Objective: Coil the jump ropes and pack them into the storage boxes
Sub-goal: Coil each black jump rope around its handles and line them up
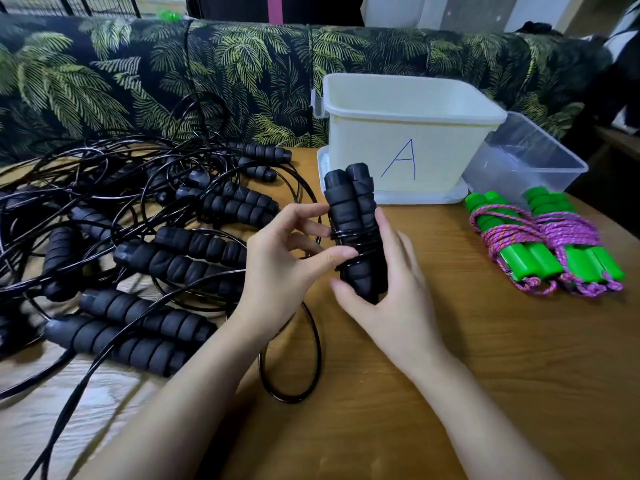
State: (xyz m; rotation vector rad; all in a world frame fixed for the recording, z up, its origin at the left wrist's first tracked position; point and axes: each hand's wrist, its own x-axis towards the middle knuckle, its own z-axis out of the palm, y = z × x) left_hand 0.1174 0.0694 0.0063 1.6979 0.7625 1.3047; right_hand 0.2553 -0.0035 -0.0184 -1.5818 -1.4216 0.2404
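Observation:
Two black foam handles (349, 206) of one jump rope stand upright side by side above the wooden table (485, 341). My right hand (384, 292) grips them from the right and below. My left hand (287, 265) pinches the thin black cord (349, 237) wound round the handles' middle. The rest of that cord hangs down as a loop (313, 341) on the table. A white box marked "A" (401, 133) stands just behind, and a clear box (526, 157) sits to its right.
A tangled pile of several black jump ropes (138, 237) covers the table's left half. Two coiled ropes with green handles and pink cord (547, 244) lie at the right. A leaf-patterned sofa back (173, 81) runs along the table's far edge.

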